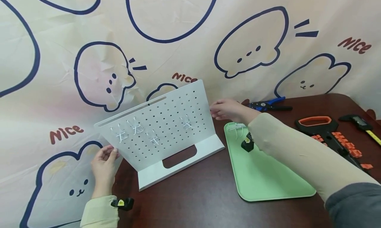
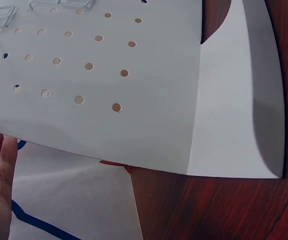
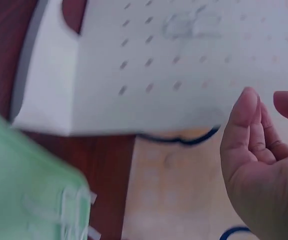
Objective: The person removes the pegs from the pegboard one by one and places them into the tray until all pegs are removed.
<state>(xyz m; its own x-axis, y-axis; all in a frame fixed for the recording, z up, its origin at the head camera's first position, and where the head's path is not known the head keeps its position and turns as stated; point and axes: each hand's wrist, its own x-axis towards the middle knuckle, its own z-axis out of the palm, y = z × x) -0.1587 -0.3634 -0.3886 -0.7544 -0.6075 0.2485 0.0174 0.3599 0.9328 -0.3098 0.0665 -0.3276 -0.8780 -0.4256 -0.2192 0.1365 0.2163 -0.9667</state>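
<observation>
A white pegboard stand (image 1: 175, 122) leans back on the table, with several small white wire hooks (image 1: 154, 140) set in its holes. At its left side my left hand (image 1: 103, 165) pinches the edge; in the left wrist view the fingers (image 2: 3, 165) run behind the board and the thumb is mostly out of frame. Beside the right edge is my right hand (image 1: 227, 109), holding nothing. Its thumb and bent fingers are apart in the right wrist view. More wire hooks (image 1: 236, 126) lie at the far end of a green tray (image 1: 262, 185).
Blue-and-black pliers (image 1: 268, 105) lie behind the tray. Farther right are a black tool with an orange-lined handle (image 1: 317, 120), several orange pieces (image 1: 352, 148) and a digital caliper (image 1: 360, 122). A printed cloth (image 1: 178, 59) hangs behind the dark wood table (image 1: 190, 201).
</observation>
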